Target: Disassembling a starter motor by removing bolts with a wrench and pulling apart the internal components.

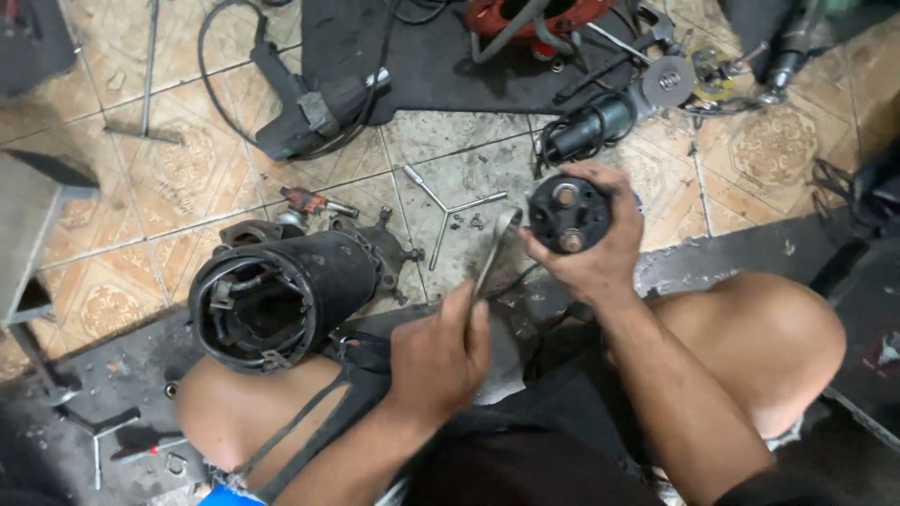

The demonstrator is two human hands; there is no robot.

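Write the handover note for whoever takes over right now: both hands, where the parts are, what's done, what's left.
Left hand: holds a flat wrench, its head up near the small part.
Right hand: grips a small black round part, its end with two studs facing up.
Big black motor housing: lies open on its side against the left knee.
Three-arm wrench and small loose bits lie on the tiled floor.
Done: housing is open.
Left: wrench not yet on the studs.

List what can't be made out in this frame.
- Head view: right hand covers the back of the round black part.
- Left hand hides the wrench handle's end.
- Small bits on the tiles: too small to identify.
- Red item: cut off by the top edge.
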